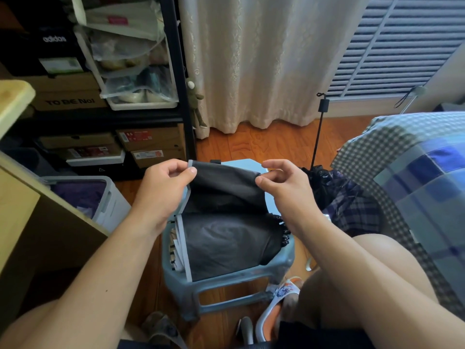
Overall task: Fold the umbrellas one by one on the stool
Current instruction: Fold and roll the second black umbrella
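A panel of the grey umbrella (226,230) lying on the blue stool (226,275) is pinched by the left hand (163,190) and right hand (284,187), while purple fabric is held in a grey bin (110,200).

Stool (226,278): I see a pale blue plastic one on the wood floor.
Grey umbrella (226,238): lies across the stool's seat, one panel lifted above it.
Left hand (163,190): I see it pinching the panel's pale-trimmed left corner.
Right hand (284,187): pinches the right corner.
Plaid umbrella (352,200): just right of the stool, shaft upright.
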